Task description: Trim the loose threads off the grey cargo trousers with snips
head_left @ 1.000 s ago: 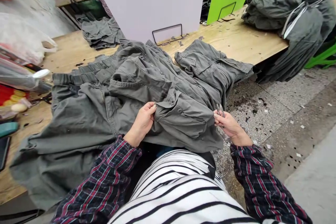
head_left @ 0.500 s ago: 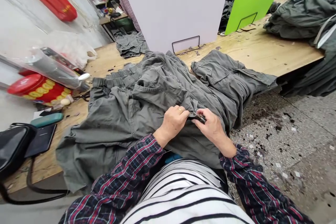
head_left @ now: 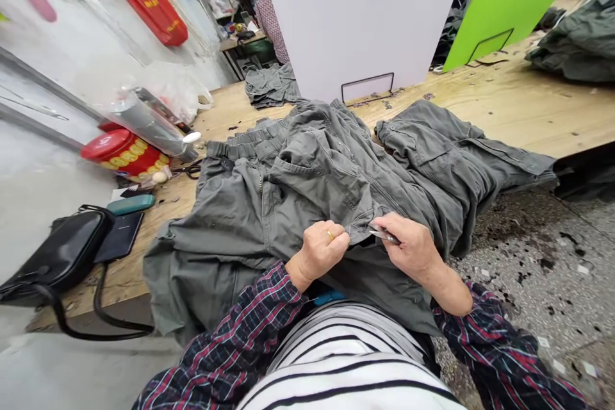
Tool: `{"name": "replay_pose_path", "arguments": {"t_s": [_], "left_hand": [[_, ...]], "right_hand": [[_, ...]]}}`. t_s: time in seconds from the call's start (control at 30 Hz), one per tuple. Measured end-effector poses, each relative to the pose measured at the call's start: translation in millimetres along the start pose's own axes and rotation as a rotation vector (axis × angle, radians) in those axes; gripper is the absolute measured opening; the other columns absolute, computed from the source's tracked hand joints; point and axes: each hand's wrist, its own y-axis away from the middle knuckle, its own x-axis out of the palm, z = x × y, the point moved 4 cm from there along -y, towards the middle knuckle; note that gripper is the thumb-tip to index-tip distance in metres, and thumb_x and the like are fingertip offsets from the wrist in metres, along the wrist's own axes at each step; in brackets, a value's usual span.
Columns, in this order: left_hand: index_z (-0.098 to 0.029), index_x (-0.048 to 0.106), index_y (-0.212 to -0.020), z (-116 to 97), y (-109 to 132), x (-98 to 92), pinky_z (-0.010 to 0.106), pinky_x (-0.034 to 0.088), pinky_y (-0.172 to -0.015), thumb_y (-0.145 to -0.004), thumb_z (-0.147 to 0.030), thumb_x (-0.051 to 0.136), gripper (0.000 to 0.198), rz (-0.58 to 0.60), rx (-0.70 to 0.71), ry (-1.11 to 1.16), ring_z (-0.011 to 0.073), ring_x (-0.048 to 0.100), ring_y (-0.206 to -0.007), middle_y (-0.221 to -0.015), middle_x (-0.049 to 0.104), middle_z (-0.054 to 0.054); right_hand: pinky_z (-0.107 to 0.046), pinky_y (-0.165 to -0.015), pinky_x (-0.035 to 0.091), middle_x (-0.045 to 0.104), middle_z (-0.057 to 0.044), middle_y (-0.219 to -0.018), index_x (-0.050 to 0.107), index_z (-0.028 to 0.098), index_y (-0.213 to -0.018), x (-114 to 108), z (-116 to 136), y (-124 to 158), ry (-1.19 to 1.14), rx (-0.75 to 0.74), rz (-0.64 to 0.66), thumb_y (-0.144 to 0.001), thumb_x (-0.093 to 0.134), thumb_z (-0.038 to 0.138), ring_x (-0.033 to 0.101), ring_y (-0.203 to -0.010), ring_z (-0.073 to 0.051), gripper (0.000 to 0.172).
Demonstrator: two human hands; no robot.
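Observation:
Grey-green trousers (head_left: 240, 218) lie spread over the table's front edge, their elastic waistband toward the left back and the zip fly facing up. My left hand (head_left: 321, 251) is closed on a fold of their cloth, knuckles up, a ring on one finger. Just to its right, my right hand (head_left: 414, 251) grips small metal thread snips (head_left: 385, 235). The tips of the snips point left toward the cloth held between my hands. My right palm and curled fingers hide part of the snips.
More grey-green garments (head_left: 432, 147) are bunched to the right. A black bag (head_left: 72, 250), a phone (head_left: 121, 237), a red tub (head_left: 127, 154) and black-handled scissors (head_left: 192, 170) lie left. White (head_left: 360, 13) and green (head_left: 509, 0) panels stand behind; a person (head_left: 271, 19) is beyond.
My right hand has moved slightly away from the left, and the snips show more plainly. The left hand keeps its hold on the cloth. The view has swung left.

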Motion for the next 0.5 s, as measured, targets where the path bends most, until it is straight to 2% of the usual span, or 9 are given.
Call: {"name": "replay_pose_path", "arguments": {"t_s": [0.1,0.2,0.3,0.4,0.5], "left_hand": [[-0.018,0.051,-0.072,2.4,4.5,2.0,0.026,0.030,-0.055,-0.080,-0.007,0.045,0.016,0.023,0.000,0.018,0.0100,0.043,-0.056,-0.062,0.055,0.000],[-0.019,0.054,-0.077,1.9,5.9,0.4,0.027,0.028,-0.054,-0.081,-0.007,0.046,0.014,0.032,0.036,0.019,0.0100,0.042,-0.055,-0.064,0.056,0.000],[-0.019,0.056,-0.081,1.8,4.3,-2.4,0.027,0.028,-0.053,-0.082,-0.010,0.048,0.012,0.030,0.063,0.010,0.0102,0.042,-0.055,-0.067,0.058,0.001],[-0.020,0.057,-0.080,3.1,4.7,-1.8,0.026,0.030,-0.054,-0.082,-0.012,0.049,0.012,0.027,0.043,0.050,0.0099,0.044,-0.055,-0.068,0.059,0.001],[-0.018,0.058,-0.083,6.7,4.4,2.8,0.025,0.039,-0.059,-0.079,-0.010,0.052,0.011,-0.012,-0.106,0.203,0.0110,0.052,-0.063,-0.078,0.062,0.004]], "right_hand": [[-0.026,-0.066,0.045,0.068,-0.002,-0.080,0.065,0.022,-0.096,7.0,-11.9,0.6,-0.035,0.132,0.115,-0.075,0.050,0.015,0.061,-0.070,-0.016,0.027],[-0.023,-0.057,0.043,0.065,-0.001,-0.074,0.064,0.020,-0.096,1.3,-8.3,-4.9,-0.162,0.223,0.046,-0.081,0.051,0.027,0.058,-0.061,-0.013,0.022],[-0.024,-0.065,0.044,0.064,-0.004,-0.082,0.063,0.020,-0.099,1.8,10.8,-16.1,-0.057,0.097,0.048,-0.080,0.054,0.029,0.058,-0.071,-0.014,0.023],[-0.025,-0.069,0.043,0.063,-0.006,-0.087,0.064,0.020,-0.093,11.6,20.8,-21.6,0.138,0.013,0.058,-0.079,0.051,0.020,0.058,-0.077,-0.015,0.020],[-0.024,-0.066,0.042,0.063,-0.005,-0.083,0.064,0.019,-0.086,17.2,21.5,-21.1,0.124,0.035,0.018,-0.079,0.048,0.017,0.057,-0.074,-0.015,0.018]]}}
